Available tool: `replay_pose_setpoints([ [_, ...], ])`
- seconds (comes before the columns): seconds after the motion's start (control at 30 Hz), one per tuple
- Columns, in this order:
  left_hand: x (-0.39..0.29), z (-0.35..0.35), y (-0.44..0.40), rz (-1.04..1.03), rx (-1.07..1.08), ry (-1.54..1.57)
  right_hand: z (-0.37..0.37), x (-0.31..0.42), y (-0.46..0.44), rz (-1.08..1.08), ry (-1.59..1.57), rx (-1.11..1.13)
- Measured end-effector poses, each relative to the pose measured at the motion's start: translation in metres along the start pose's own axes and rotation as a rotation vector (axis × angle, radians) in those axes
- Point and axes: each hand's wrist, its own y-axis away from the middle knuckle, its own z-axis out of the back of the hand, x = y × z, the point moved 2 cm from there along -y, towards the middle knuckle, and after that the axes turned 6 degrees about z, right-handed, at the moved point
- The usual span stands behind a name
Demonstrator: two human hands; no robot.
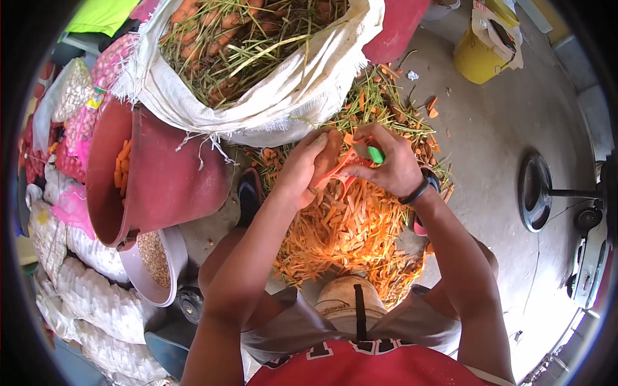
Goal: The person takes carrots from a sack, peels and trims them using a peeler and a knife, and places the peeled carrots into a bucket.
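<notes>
My left hand [301, 166] is closed around an unpeeled-looking carrot [329, 154], its brownish skin showing past the fingers. In my right hand [393, 162] is a peeler [341, 168] with an orange-red frame; a bright green part shows between thumb and fingers. The peeler's head is right beside the carrot, and whether the blade touches it I cannot tell. Under both hands spreads a heap of orange carrot peelings [347, 225] on the floor. Just beyond them, a white woven sack [283, 109] stands open, full of dirty carrots [222, 38] and green stalks.
Left of my hands, a tilted red tub [174, 161] holds peeled carrots [122, 167]. A pale basin [177, 257] of small beige pieces sits below it, near stacked net sacks [96, 296]. A yellow bucket [473, 61] stands far right. A pale bucket [347, 293] is between my knees.
</notes>
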Motion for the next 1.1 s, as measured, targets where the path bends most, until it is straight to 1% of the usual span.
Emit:
replay_pose_setpoints([
  [0.03, 0.003, 0.001, -0.002, 0.030, 0.005, -0.017, 0.002, 0.004, -0.002, -0.007, 0.014, 0.016],
  [0.13, 0.002, -0.007, 0.003, 0.035, 0.005, -0.055, 0.010, -0.002, -0.008, 0.066, 0.060, -0.033],
  [0.17, 0.003, -0.008, 0.003, 0.039, 0.019, -0.076, 0.014, -0.002, -0.007, 0.016, 0.070, -0.016],
  [0.27, 0.008, -0.010, 0.009, 0.069, 0.065, -0.151, 0.035, -0.020, -0.008, -0.033, 0.160, -0.112],
  [0.3, 0.004, -0.011, 0.015, 0.086, 0.082, -0.189, 0.045, -0.029, -0.008, -0.206, 0.191, -0.147],
  [0.33, 0.002, -0.012, 0.020, 0.101, 0.098, -0.228, 0.052, -0.035, -0.006, -0.244, 0.178, -0.189],
  [0.37, 0.000, -0.012, 0.023, 0.089, 0.130, -0.196, 0.057, -0.042, -0.005, -0.280, 0.165, -0.231],
  [0.4, -0.001, -0.010, 0.022, 0.077, 0.093, -0.143, 0.058, -0.047, -0.005, -0.312, 0.150, -0.272],
  [0.43, -0.002, -0.008, 0.020, 0.062, 0.054, -0.089, 0.049, -0.038, -0.005, -0.252, 0.115, -0.248],
  [0.47, -0.002, -0.005, 0.017, 0.045, 0.013, -0.029, 0.035, -0.026, -0.003, -0.091, 0.041, -0.195],
  [0.53, 0.003, 0.001, 0.009, 0.028, 0.008, 0.006, 0.008, 0.011, -0.006, 0.169, 0.077, -0.076],
  [0.6, 0.008, 0.000, 0.008, 0.019, 0.022, 0.029, 0.009, 0.010, -0.007, 0.147, 0.144, -0.085],
  [0.63, 0.004, -0.006, 0.015, 0.066, 0.034, -0.026, 0.012, 0.005, -0.009, 0.139, 0.184, -0.086],
  [0.67, 0.003, -0.008, 0.017, 0.072, 0.045, -0.057, 0.021, -0.005, -0.010, 0.100, 0.204, -0.113],
  [0.73, -0.001, -0.009, 0.020, 0.074, 0.065, -0.119, 0.044, -0.020, -0.011, -0.138, 0.272, -0.205],
  [0.83, -0.003, 0.004, 0.015, 0.034, 0.162, -0.017, 0.037, -0.026, -0.009, -0.296, 0.081, -0.280],
  [0.87, 0.000, 0.010, 0.009, 0.019, 0.201, 0.033, 0.026, -0.018, -0.007, -0.175, 0.063, -0.210],
  [0.9, -0.002, 0.007, 0.012, 0.068, 0.026, 0.083, 0.013, 0.000, -0.007, -0.045, 0.060, -0.148],
  [0.93, -0.001, 0.005, 0.011, 0.048, 0.027, 0.089, 0.003, 0.015, -0.008, 0.082, 0.053, -0.086],
  [0.97, 0.000, 0.002, 0.010, 0.033, 0.027, 0.093, 0.002, 0.024, -0.009, 0.127, 0.162, -0.006],
  [1.0, 0.002, 0.002, 0.010, 0.017, 0.030, 0.097, 0.005, 0.021, -0.009, 0.104, 0.171, -0.052],
  [1.03, 0.003, 0.003, 0.012, 0.002, 0.069, 0.015, 0.012, 0.012, -0.011, 0.085, 0.185, -0.097],
  [1.07, 0.004, 0.002, 0.014, 0.032, 0.085, -0.022, 0.022, 0.003, -0.015, 0.069, 0.202, -0.142],
  [1.1, 0.002, 0.001, 0.017, 0.060, 0.100, -0.060, 0.033, -0.013, -0.015, 0.002, 0.261, -0.215],
])
